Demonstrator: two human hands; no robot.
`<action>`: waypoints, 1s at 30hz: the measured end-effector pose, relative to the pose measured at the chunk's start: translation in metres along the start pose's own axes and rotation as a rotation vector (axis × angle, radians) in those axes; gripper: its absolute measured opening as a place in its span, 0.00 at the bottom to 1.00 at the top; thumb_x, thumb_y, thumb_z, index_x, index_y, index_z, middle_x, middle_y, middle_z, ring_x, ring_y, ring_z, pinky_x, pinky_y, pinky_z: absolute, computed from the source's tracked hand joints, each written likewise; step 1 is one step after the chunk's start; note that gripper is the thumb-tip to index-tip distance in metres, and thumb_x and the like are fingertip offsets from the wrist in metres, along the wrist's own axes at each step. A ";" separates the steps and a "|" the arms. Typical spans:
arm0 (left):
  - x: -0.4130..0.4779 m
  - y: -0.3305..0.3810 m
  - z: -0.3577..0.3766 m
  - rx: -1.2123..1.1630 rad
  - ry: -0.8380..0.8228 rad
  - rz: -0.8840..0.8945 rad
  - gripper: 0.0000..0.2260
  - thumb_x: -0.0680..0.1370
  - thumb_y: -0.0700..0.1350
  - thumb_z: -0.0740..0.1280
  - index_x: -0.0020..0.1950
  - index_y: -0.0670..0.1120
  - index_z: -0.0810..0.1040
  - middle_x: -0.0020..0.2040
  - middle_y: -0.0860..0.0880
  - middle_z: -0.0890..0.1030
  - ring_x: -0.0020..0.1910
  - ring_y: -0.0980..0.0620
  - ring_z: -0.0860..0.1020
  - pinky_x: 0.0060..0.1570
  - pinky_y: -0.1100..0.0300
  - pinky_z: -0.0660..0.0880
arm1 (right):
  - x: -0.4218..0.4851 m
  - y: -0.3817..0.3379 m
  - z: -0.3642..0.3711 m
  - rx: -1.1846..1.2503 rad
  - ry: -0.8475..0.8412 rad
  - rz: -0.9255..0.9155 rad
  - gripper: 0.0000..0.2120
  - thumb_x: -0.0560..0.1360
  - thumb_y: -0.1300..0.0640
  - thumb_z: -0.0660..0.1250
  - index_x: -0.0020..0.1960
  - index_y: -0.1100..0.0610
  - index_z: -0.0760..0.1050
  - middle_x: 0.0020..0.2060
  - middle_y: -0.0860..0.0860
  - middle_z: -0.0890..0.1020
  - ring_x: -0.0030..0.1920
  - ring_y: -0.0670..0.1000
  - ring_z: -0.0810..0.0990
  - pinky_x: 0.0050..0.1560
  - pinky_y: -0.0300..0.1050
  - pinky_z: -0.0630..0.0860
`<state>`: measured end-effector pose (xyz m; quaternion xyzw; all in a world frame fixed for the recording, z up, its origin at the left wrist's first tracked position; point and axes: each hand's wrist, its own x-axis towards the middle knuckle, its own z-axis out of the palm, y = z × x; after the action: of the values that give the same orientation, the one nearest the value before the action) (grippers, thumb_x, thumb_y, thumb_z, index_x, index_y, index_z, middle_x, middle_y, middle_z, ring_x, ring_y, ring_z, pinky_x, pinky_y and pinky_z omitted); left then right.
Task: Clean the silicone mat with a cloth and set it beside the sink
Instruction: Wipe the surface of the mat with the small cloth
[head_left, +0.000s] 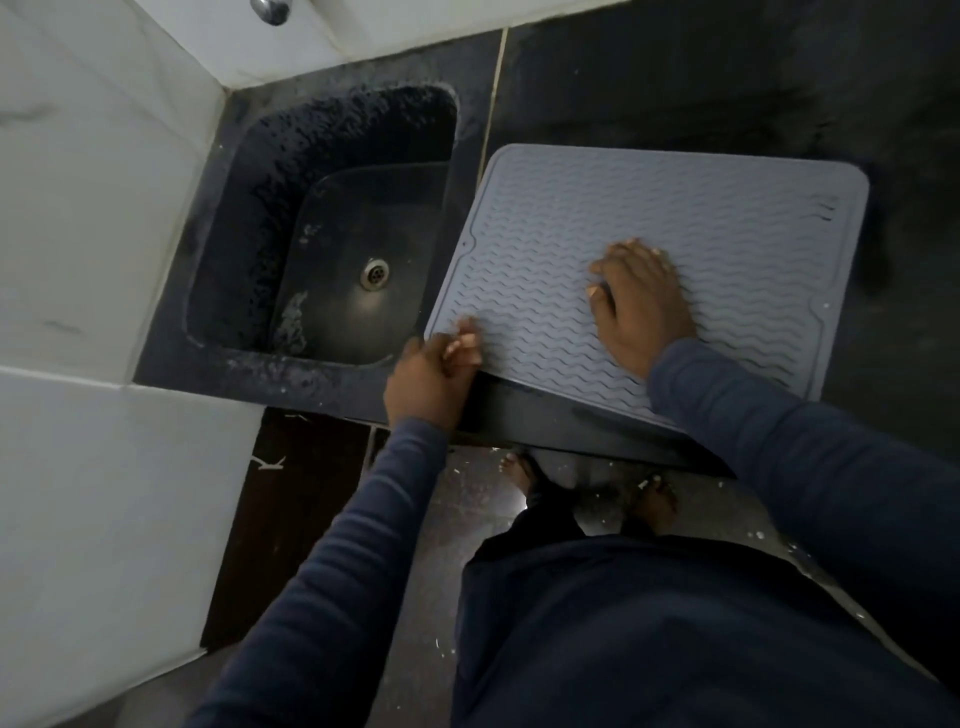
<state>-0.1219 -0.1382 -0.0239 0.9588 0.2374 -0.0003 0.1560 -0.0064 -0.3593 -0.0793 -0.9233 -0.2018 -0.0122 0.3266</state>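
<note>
- Your right hand (641, 306) lies flat and spread, fingers (631, 254) pressed palm-down on the grey mat (675, 218); it grips nothing, it only pins the sheet to the dark counter (727, 78).
- Your left hand (434, 371) is curled at the near left corner of the mat, fingertips (465, 340) on top of the edge and the thumb seemingly tucked under; whether it truly pinches the corner is hard to tell through the blur.
- Under your right palm the wavy ribs run on toward the far side and to the right, so most of the mat lies beyond and outboard of those fingers.
- Just left of your left fingertips sits the sink (332, 234), its drain (375, 274) further left and away from you; the mat's left edge lies along the sink's rim, slightly askew.
- The corner nearest your left hand juts out past the counter's front edge, which is likely why you steady it there while the right hand holds the middle down.
- No cloth is visible near either hand, so I judge the wiping is not under way at this moment; the mat already lies beside the sink, and squaring it up seems the job in hand.
- The thin mat is floppy, so a firm flat press suits it better than a pull.
</note>
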 end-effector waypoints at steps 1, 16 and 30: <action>-0.010 0.019 0.007 -0.054 -0.030 0.081 0.14 0.73 0.54 0.68 0.54 0.48 0.79 0.48 0.44 0.77 0.46 0.41 0.78 0.42 0.54 0.72 | 0.000 0.001 0.001 0.005 0.011 -0.003 0.15 0.79 0.54 0.58 0.61 0.60 0.74 0.66 0.59 0.74 0.72 0.59 0.65 0.74 0.54 0.51; 0.022 -0.020 -0.005 -0.004 0.008 -0.120 0.14 0.75 0.54 0.67 0.54 0.46 0.77 0.52 0.42 0.76 0.51 0.40 0.77 0.44 0.54 0.67 | -0.008 0.001 -0.007 -0.015 -0.040 0.007 0.17 0.79 0.54 0.56 0.61 0.61 0.75 0.68 0.60 0.73 0.71 0.59 0.66 0.75 0.52 0.51; -0.029 0.043 0.027 -0.023 -0.123 0.242 0.18 0.73 0.57 0.69 0.57 0.48 0.77 0.52 0.45 0.75 0.48 0.41 0.77 0.39 0.53 0.72 | -0.006 0.001 -0.005 -0.005 -0.004 -0.015 0.15 0.78 0.55 0.58 0.60 0.61 0.75 0.65 0.59 0.75 0.70 0.59 0.68 0.74 0.52 0.54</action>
<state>-0.1264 -0.1953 -0.0343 0.9768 0.1100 -0.0374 0.1800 -0.0110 -0.3650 -0.0768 -0.9226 -0.2095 -0.0135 0.3238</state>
